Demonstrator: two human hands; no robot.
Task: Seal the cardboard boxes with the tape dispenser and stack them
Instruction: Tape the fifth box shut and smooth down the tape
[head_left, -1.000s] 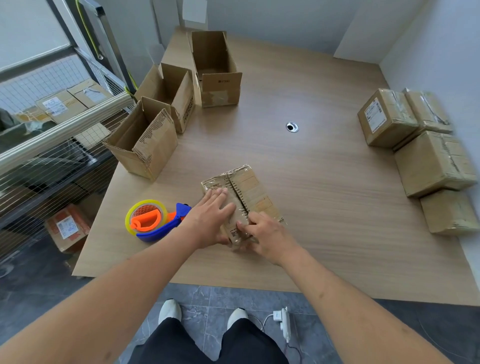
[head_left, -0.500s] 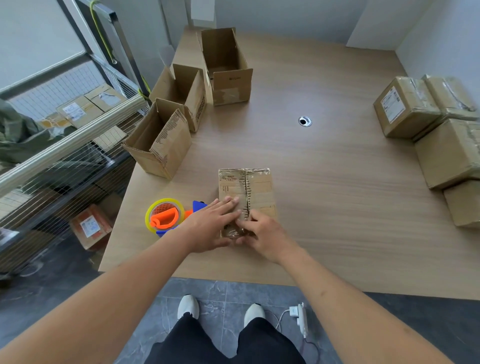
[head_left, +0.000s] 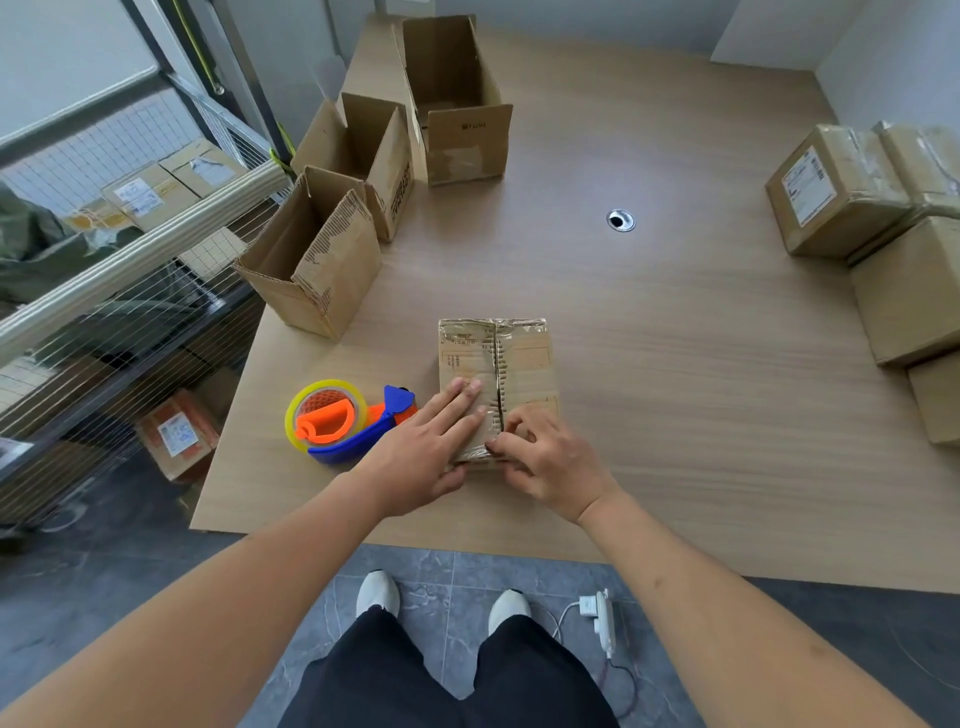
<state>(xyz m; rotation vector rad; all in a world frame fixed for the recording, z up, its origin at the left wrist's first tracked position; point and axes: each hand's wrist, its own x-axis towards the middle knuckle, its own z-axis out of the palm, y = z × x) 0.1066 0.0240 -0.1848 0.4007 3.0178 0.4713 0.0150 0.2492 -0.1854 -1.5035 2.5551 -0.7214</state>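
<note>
item: small closed cardboard box (head_left: 496, 379), lower centre of frame, lying on the wooden table (head_left: 675, 364) near its front edge; two top flaps meet along a ragged centre seam running up the frame; old glossy tape at the far end.

item: left hand (head_left: 423, 449), lower centre, just left of the seam; fingers straight and close together, laid flat on the left flap; thumb tucked at the box's near corner.

item: right hand (head_left: 548, 460), just right of the left hand; fingers curled, tips pressing on the near end of the seam and the right flap; whether anything is pinched between them cannot be told.

item: tape dispenser (head_left: 345, 421), left of the box, on the table, just beside the left hand; blue body, orange hub, yellowish tape roll; no hand on it.

item: three open cardboard boxes, flaps up, upper left to upper centre of frame: nearest (head_left: 311, 260), middle (head_left: 366, 156), farthest (head_left: 454, 98); standing close together in a line.

item: sealed taped boxes (head_left: 841, 192), right edge of frame, clustered together, well apart from the hands.

item: round cable grommet (head_left: 620, 220), set in the table, upper centre right.

item: wire shelving (head_left: 130, 270), left of frame, holding labelled parcels.

item: power strip (head_left: 600, 618), on the grey floor, bottom centre, beside white shoes.
</note>
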